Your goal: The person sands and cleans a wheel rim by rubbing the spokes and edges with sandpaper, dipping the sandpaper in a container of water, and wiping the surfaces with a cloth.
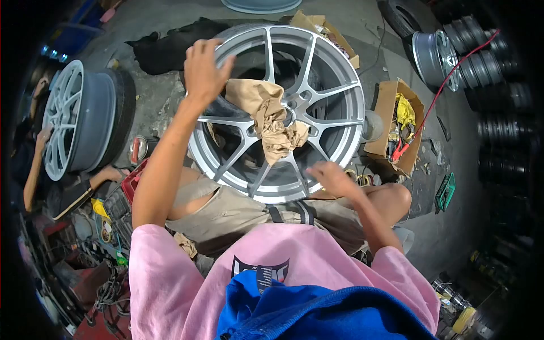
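A silver multi-spoke alloy wheel [354, 122] lies face up in front of my crossed legs, on what looks like a dark tire. Crumpled tan sheets that look like paper or cloth [272, 127] lie over its hub and spokes. My left hand [207, 71] is over the upper left part of the rim, its thumb apart from the fingers; whether it touches the metal I cannot tell. By the lower right spokes is my right hand [334, 178], fingers partly extended toward the rim, with nothing visible in them.
A black cat [170, 45] lies beyond the wheel. At right stands a cardboard box [382, 133] of odds and ends, with a red cable [436, 93]. Another person's hand [43, 136] touches a second wheel [93, 124] at left. Stacked rims [481, 68] line the right side.
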Motion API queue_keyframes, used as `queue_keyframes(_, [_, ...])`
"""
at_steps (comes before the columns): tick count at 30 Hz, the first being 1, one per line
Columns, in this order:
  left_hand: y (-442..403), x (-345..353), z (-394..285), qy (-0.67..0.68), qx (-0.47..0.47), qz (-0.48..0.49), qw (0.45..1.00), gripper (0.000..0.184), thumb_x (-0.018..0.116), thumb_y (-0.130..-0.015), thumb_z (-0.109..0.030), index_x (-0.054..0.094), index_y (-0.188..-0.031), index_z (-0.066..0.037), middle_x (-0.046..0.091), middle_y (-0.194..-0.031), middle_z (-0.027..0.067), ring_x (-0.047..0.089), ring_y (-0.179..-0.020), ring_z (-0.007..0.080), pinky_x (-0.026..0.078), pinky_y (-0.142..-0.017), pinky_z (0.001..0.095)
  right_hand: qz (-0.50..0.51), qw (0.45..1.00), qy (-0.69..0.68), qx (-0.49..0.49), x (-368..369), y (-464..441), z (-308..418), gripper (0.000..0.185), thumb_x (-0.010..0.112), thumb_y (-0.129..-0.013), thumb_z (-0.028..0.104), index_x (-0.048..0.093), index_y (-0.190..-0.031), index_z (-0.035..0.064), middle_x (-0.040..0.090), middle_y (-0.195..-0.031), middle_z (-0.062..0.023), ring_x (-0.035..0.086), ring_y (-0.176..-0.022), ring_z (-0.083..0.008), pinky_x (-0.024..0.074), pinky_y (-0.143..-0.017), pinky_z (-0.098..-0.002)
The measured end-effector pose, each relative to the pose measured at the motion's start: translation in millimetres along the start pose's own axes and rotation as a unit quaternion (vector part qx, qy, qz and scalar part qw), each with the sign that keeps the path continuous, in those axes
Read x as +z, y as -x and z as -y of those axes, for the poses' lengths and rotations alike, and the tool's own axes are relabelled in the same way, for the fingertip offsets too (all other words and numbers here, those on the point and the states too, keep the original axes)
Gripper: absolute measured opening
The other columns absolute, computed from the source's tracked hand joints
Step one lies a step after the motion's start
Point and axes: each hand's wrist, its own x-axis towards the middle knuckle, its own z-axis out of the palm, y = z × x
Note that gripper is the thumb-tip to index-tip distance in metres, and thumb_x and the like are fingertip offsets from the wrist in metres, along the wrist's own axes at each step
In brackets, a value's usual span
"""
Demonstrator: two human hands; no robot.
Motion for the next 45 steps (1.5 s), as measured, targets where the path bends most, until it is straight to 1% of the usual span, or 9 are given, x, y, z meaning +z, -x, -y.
queue_keyframes(8, [115.2,4.8,-120.8,-0.013,0.162,0.406,0.899,0.113,0.084,-0.065,-0.072,0.051,-0.154,-0.012,0.027,-0.168,0.0298,0.018,-0.157,0.0525,0.019,-0.119,0.0752,-0.321,0.867,0.314,-0.218,-144.8,-129.7,70.9,0.028,0.064,-0.101,0.026,0.075,-0.123,0.0115,0.071,-0.113,-0.0075,0.063,-0.108,-0.0302,0.0484,-0.094,-0.0458])
queue_keyframes(12, [148.6,16.3,-133.8,-0.132,0.232,0.342,0.901,0.090,0.084,-0.074,-0.059,0.057,-0.146,-0.013,0.045,-0.157,0.0188,0.032,-0.151,0.0435,0.027,-0.117,0.0690,-0.160,0.796,0.521,-0.261,-121.4,-155.2,64.5,0.031,0.066,-0.099,0.030,0.074,-0.126,0.0192,0.070,-0.120,-0.0006,0.058,-0.118,-0.0225,0.0446,-0.097,-0.0414])
queue_keyframes(17, [145.8,35.3,-120.1,-0.009,0.331,0.299,0.895,0.054,0.080,-0.080,-0.026,0.065,-0.130,-0.014,0.058,-0.130,0.0075,0.051,-0.129,0.0276,0.038,-0.108,0.0552,-0.166,0.777,0.563,-0.229,-169.6,-183.7,66.8,0.031,0.062,-0.102,0.029,0.073,-0.129,0.0183,0.067,-0.136,-0.0024,0.058,-0.121,-0.0250,0.0469,-0.098,-0.0428])
queue_keyframes(21, [136.3,36.3,-118.9,0.046,0.295,0.293,0.908,0.054,0.083,-0.077,-0.028,0.066,-0.128,-0.016,0.059,-0.131,0.0078,0.052,-0.128,0.0265,0.038,-0.109,0.0525,-0.197,0.827,0.493,-0.183,-154.5,-194.6,52.7,0.030,0.058,-0.106,0.027,0.072,-0.129,0.0136,0.066,-0.137,-0.0045,0.072,-0.096,-0.0298,0.0586,-0.086,-0.0420])
queue_keyframes(23, [132.3,33.3,-117.5,0.063,0.281,0.297,0.910,0.058,0.086,-0.075,-0.029,0.066,-0.128,-0.020,0.059,-0.134,0.0080,0.054,-0.125,0.0260,0.039,-0.107,0.0514,-0.064,0.905,0.381,-0.178,-121.6,-161.4,64.2,0.030,0.059,-0.105,0.026,0.073,-0.127,0.0119,0.067,-0.136,-0.0064,0.075,-0.090,-0.0329,0.0613,-0.080,-0.0426])
queue_keyframes(29, [126.6,41.6,-113.7,0.016,0.309,0.358,0.881,0.058,0.087,-0.072,-0.031,0.067,-0.126,-0.020,0.068,-0.124,0.0051,0.058,-0.121,0.0251,0.045,-0.102,0.0457,-0.179,0.894,0.391,-0.125,-178.9,-189.8,75.8,0.029,0.058,-0.105,0.026,0.076,-0.121,0.0104,0.069,-0.134,-0.0087,0.075,-0.093,-0.0337,0.0618,-0.082,-0.0434])
queue_keyframes(35, [95.1,31.9,-104.9,0.145,0.226,0.423,0.866,0.036,0.073,-0.080,-0.024,0.073,-0.114,-0.014,0.073,-0.102,0.0129,0.069,-0.105,0.0318,0.057,-0.083,0.0487,-0.052,0.901,0.403,-0.153,-126.9,-154.8,65.9,0.033,0.059,-0.103,0.024,0.072,-0.130,0.0116,0.065,-0.143,-0.0066,0.075,-0.103,-0.0288,0.0625,-0.084,-0.0410])
queue_keyframes(43, [-26.4,-56.9,32.3,0.086,-0.064,-0.055,0.993,0.040,0.068,-0.089,-0.036,0.072,-0.120,-0.011,0.074,-0.092,0.0197,0.070,-0.098,0.0414,0.054,-0.088,0.0524,-0.163,0.817,0.497,-0.243,-148.0,-180.8,49.5,0.038,0.060,-0.096,0.016,0.070,-0.131,0.0046,0.062,-0.147,-0.0158,0.073,-0.103,-0.0272,0.0606,-0.083,-0.0401])
queue_keyframes(45, [-25.7,-57.0,65.4,0.074,-0.115,-0.016,0.991,0.042,0.066,-0.091,-0.039,0.071,-0.122,-0.010,0.074,-0.094,0.0217,0.069,-0.099,0.0431,0.054,-0.089,0.0528,-0.156,0.837,0.475,-0.224,-94.9,-163.2,45.1,0.040,0.064,-0.092,0.017,0.069,-0.129,0.0041,0.064,-0.139,-0.0160,0.074,-0.093,-0.0321,0.0619,-0.073,-0.0401])
